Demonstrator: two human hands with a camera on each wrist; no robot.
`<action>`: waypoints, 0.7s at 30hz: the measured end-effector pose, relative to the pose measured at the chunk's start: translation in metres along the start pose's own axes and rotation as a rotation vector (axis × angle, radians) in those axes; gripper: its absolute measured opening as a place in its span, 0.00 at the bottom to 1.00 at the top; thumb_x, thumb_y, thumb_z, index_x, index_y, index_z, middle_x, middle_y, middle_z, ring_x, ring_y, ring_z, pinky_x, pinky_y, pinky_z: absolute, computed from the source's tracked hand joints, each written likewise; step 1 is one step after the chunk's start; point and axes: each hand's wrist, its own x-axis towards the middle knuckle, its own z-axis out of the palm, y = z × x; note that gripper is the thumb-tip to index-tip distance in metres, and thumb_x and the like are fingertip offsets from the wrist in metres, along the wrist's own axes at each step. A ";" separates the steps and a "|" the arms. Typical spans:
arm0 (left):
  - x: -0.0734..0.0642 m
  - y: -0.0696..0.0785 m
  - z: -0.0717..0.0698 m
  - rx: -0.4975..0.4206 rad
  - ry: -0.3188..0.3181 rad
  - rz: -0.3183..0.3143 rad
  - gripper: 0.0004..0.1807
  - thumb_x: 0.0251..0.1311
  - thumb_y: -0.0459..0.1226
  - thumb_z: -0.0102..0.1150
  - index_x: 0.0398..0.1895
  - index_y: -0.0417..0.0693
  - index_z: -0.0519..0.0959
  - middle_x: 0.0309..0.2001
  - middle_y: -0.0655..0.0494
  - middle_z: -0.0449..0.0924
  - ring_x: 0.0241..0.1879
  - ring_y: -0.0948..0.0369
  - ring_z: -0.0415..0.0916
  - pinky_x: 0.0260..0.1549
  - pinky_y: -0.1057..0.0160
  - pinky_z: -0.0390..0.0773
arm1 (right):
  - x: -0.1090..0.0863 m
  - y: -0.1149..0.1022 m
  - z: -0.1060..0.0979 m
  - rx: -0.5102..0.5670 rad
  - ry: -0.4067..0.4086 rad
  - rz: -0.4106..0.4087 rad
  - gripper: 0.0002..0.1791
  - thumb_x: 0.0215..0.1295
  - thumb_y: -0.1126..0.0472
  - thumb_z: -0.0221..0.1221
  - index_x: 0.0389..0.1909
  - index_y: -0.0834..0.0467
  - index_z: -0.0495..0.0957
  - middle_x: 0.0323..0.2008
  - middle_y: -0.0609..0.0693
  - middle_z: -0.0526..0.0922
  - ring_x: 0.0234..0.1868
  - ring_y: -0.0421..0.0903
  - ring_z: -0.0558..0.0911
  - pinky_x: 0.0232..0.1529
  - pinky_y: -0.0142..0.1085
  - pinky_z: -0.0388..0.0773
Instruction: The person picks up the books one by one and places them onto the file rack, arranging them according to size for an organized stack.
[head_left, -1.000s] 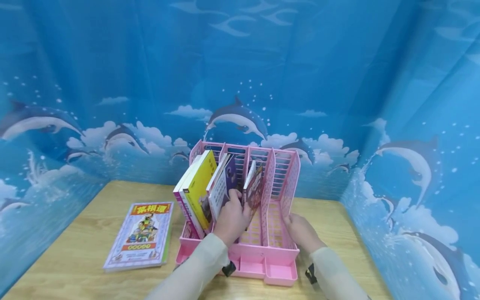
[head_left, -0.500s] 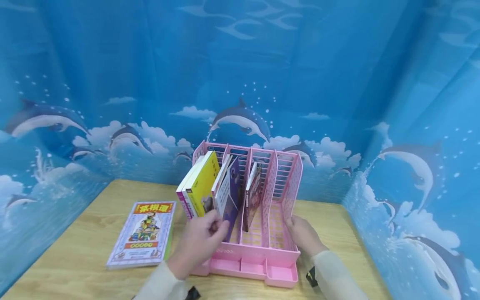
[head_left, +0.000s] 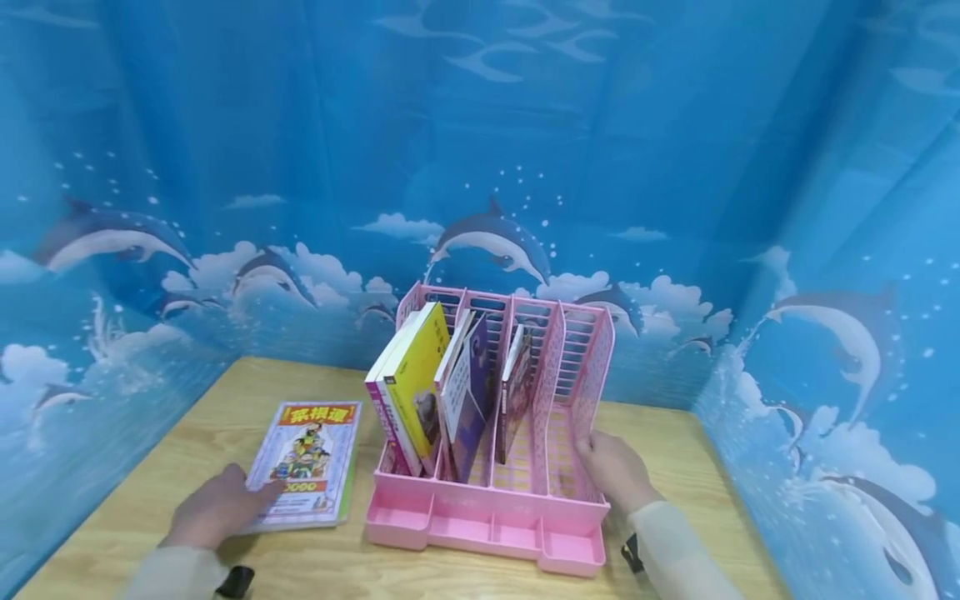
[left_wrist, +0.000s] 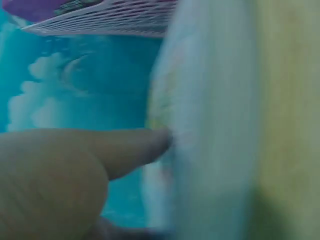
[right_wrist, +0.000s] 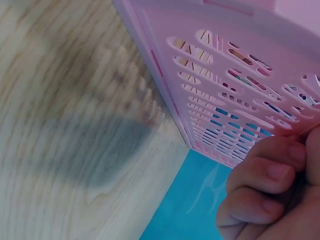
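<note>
On the table's left lies a book [head_left: 311, 442] with a purple-checked cover, a red title and cartoon figures. My left hand [head_left: 225, 504] is at its left edge, and the thumb [left_wrist: 135, 150] touches the cover. My right hand [head_left: 618, 471] grips the outer side panel of a pink book rack [head_left: 487, 500]; its curled fingers [right_wrist: 260, 175] show against the slotted panel [right_wrist: 225, 95]. Upright in the rack, from the left, stand a yellow book [head_left: 417, 379] beside a white one, a purple book [head_left: 472, 400] beside a white one, and a brown-covered book [head_left: 516, 396].
Small open trays [head_left: 573, 546] run along the rack's front. The wooden table [head_left: 300, 575] is bounded by a blue curtain [head_left: 337, 167] printed with dolphins at the back and both sides.
My left hand has left the books in the rack and moved left to the book lying on the table. The right hand stays at the rack's side. The view has shifted slightly.
</note>
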 end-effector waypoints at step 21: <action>0.019 -0.019 0.010 -0.114 -0.137 -0.056 0.71 0.56 0.79 0.47 0.60 0.09 0.55 0.46 0.24 0.74 0.45 0.35 0.78 0.48 0.35 0.78 | 0.001 -0.009 -0.013 -0.100 -0.030 -0.060 0.23 0.82 0.53 0.43 0.29 0.57 0.78 0.23 0.49 0.77 0.25 0.46 0.77 0.31 0.46 0.80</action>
